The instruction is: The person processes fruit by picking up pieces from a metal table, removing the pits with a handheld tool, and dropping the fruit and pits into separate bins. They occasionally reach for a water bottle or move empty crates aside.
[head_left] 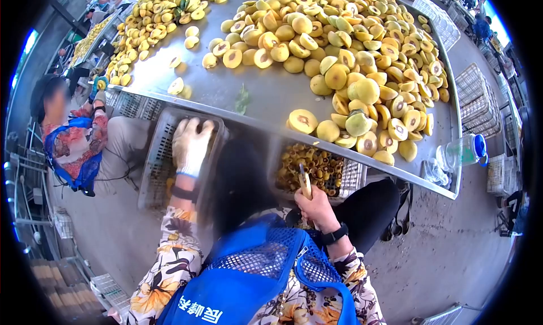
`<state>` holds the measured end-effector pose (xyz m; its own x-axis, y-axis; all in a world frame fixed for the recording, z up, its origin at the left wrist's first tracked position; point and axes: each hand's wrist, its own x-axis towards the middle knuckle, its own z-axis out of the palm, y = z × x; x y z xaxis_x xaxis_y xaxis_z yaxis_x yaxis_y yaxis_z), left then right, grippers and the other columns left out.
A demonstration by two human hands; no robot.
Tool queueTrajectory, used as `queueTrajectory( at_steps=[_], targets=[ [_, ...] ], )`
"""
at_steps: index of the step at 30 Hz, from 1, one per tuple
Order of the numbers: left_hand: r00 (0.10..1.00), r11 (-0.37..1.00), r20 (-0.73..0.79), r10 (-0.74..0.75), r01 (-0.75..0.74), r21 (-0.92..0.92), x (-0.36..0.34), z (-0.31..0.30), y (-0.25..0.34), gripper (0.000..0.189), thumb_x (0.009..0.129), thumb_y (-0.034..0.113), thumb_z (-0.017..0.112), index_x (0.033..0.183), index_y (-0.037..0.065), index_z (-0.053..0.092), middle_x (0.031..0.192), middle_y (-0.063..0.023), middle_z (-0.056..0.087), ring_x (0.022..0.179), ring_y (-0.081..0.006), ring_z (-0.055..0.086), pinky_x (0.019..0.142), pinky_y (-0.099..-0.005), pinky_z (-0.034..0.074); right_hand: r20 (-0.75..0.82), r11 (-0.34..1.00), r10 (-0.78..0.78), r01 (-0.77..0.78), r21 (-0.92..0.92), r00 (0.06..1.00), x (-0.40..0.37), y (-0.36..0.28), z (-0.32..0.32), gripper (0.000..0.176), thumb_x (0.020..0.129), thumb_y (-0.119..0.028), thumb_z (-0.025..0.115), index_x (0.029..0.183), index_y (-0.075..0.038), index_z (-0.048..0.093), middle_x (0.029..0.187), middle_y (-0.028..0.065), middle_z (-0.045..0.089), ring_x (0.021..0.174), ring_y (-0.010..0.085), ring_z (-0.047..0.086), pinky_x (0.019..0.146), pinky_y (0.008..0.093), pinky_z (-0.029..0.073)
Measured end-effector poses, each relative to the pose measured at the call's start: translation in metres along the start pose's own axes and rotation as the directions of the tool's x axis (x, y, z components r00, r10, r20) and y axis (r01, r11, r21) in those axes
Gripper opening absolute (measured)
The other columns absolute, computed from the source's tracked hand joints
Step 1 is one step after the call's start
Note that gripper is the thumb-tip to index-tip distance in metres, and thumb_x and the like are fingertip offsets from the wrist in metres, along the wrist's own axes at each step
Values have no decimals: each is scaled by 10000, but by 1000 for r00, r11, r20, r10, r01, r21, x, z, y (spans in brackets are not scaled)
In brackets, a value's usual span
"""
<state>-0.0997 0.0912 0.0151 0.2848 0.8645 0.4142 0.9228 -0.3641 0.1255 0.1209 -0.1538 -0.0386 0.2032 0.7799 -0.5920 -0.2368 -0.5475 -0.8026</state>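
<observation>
My left hand (pixel 190 147), in a white glove, is over a grey plastic crate (pixel 146 175) at the table's edge. Its fingers look spread and point down into the crate; their undersides are hidden. A little yellow fruit shows low in that crate. In my bare right hand (pixel 318 209) is a small pitting knife (pixel 305 183) with a pale handle and a metal tip, pointing away from me. Beyond it a second crate (pixel 353 181) holds brown-yellow pits and scraps (pixel 310 167). Halved yellow peaches (pixel 336 76) are heaped on the metal table, one half (pixel 302 121) near the edge.
The steel table (pixel 215 96) has a raised rim along my side. A green leaf (pixel 242 100) lies on it. A clear jar with a blue lid (pixel 479 147) stands at the right corner. Another person (pixel 76 138) sits at left. Stacked white crates (pixel 478 102) stand at right.
</observation>
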Motion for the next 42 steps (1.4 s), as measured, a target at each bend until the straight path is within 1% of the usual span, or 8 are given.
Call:
queueTrajectory(
  at_steps=[11, 22, 27, 30, 32, 36, 39, 42],
  targets=[
    [658, 822, 494, 568, -422, -382, 36, 79, 197, 460, 741, 517, 576, 1014, 148, 601, 868, -195, 638, 774, -388, 622, 725, -450, 505, -223, 960, -280, 274, -55, 934, -6, 15, -3, 99, 836, -117, 567, 895, -39, 554, 613, -28, 510, 472, 51, 467, 425, 204, 378],
    [551, 457, 47, 833, -638, -620, -2, -13, 148, 780, 638, 199, 737, 1322, 57, 389, 1344, -212, 361, 1207, -376, 417, 982, -420, 394, -209, 816, -426, 474, 332, 880, -1, -71, -3, 340, 923, -185, 516, 1209, -44, 398, 629, 29, 522, 371, 55, 368, 349, 191, 309],
    [862, 137, 229, 452, 187, -973, -30, -9, 134, 599, 856, 277, 609, 1354, 63, 355, 1393, -152, 351, 1260, -274, 392, 1035, -353, 341, -177, 789, -386, 424, 445, 905, 12, -72, 14, 217, 930, -156, 490, 1127, -67, 478, 617, -2, 483, 366, 50, 345, 340, 201, 287],
    [563, -472, 728, 391, 802, -367, -46, -20, 146, 430, 968, 248, 433, 1345, 55, 359, 1285, -93, 470, 1194, -200, 447, 1046, -324, 313, -248, 814, -472, 526, 248, 846, 21, -58, 28, 234, 920, -173, 514, 1125, -63, 487, 625, -22, 493, 399, 56, 389, 362, 205, 324],
    [672, -230, 706, 223, 740, -632, -51, -33, 156, 386, 973, 234, 421, 1300, 30, 405, 1235, -82, 503, 1147, -184, 474, 1002, -322, 361, -329, 667, -744, 672, -321, 581, 45, -33, 29, 287, 891, -161, 552, 1141, -41, 477, 667, 58, 589, 481, 186, 557, 459, 287, 455],
    [905, 359, 327, 273, 219, -907, -61, -3, 143, 339, 971, 211, 428, 1235, 0, 458, 1132, -71, 543, 1018, -143, 530, 900, -289, 437, -253, 765, -595, 441, -469, 763, -9, -73, 34, 346, 857, -154, 573, 1142, -6, 445, 764, 270, 594, 711, 435, 601, 594, 452, 481],
    [776, -338, 579, 249, 630, -699, -59, 10, 141, 304, 951, 210, 477, 1172, 3, 498, 964, -46, 564, 863, -97, 552, 793, -233, 466, -167, 748, -562, 412, -520, 810, -17, -67, 29, 307, 863, -170, 570, 1091, -8, 444, 746, 264, 591, 697, 457, 574, 590, 482, 468],
    [741, -432, 623, 249, 661, -614, -52, 5, 144, 282, 953, 219, 473, 1136, 9, 521, 928, -36, 557, 827, -88, 545, 771, -229, 464, -139, 726, -542, 378, -574, 829, -22, -64, 32, 256, 865, -158, 559, 1037, -11, 441, 734, 268, 583, 686, 465, 563, 587, 500, 455]
  ],
)
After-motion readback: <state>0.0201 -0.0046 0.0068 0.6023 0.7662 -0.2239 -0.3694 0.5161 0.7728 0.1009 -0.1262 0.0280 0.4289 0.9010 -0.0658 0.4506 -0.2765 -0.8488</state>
